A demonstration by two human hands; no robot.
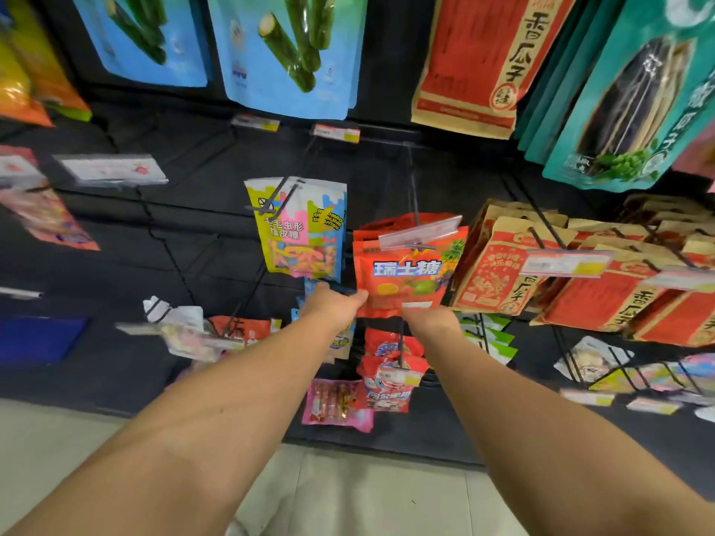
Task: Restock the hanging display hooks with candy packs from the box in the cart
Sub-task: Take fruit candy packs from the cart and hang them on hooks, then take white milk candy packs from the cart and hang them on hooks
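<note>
Several red candy packs hang on a display hook in the middle of the black panel, behind a clear price-tag holder. My left hand grips the lower left edge of the front red pack. My right hand holds the pack's bottom right edge from below. Both arms reach forward from the bottom of the frame. The cart and box are out of view.
A yellow and blue gummy pack hangs just left of the red packs. Brown and red seed bags crowd the hooks on the right. More small candy packs hang below. Large blue and teal bags hang above. Pale floor tiles lie below.
</note>
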